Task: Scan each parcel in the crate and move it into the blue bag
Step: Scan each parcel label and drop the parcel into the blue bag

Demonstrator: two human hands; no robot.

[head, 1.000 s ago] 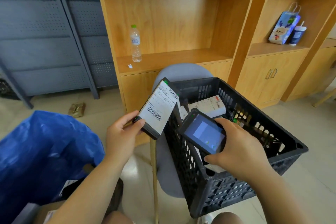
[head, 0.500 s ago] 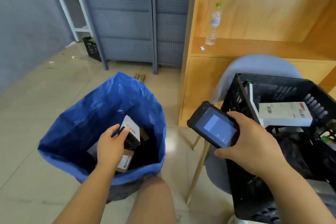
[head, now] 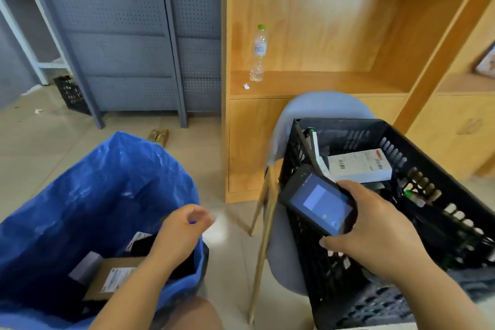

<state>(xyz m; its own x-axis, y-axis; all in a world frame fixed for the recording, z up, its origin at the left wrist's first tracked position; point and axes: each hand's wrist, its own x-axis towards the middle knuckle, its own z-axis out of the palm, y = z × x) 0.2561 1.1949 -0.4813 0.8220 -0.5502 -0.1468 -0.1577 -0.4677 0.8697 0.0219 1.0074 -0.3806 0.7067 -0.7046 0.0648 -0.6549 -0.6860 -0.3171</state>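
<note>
Blue bag (head: 88, 195): woven sack, mouth open, on the floor at the person's left knee. Holds several scanned parcels, among them a brown carton with a white label (head: 112, 277).

Black crate (head: 417, 150): slatted plastic, resting tilted on a grey chair (head: 318, 107). Parcels remain inside; a white labelled box (head: 360, 166) lies uppermost, another stands on edge against the near-left wall.

Step in hand, by judgement: one parcel delivered, the next fetch due. The next move calls for the free hand to cross to the crate and present a label to the scanner.

Right hand (head: 375, 228): fingers wrapped round a handheld scanner (head: 318, 202), screen lit, held over the crate's near wall.

Left hand (head: 179, 228): above the bag's near rim, fingers (head: 199, 215) loosely curled and part open, holding nothing, touching nothing that can be made out.
</note>
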